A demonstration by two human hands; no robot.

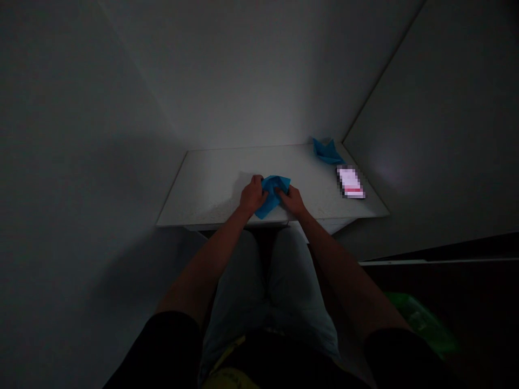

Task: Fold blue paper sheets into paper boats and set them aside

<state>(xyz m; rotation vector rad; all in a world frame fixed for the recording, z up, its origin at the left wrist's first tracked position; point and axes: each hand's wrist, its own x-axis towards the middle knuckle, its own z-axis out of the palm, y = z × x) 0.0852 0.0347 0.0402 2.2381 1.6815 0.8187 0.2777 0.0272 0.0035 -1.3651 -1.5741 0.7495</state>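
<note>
A partly folded sheet of blue paper (271,201) is held between my two hands over the front middle of the white table. My left hand (253,195) grips its left edge, with the thumb on the paper. On the other side my right hand (292,200) holds its right part, the thumb pressed into the fold. Some of the fingers of both hands are hidden behind the paper or in the dim light.
The white table (211,181) stands against walls. At its back right lies a folded blue paper boat (327,153), with a lit phone (351,182) in front of it. A green object (421,321) is low at the right. My legs are below the table's front edge.
</note>
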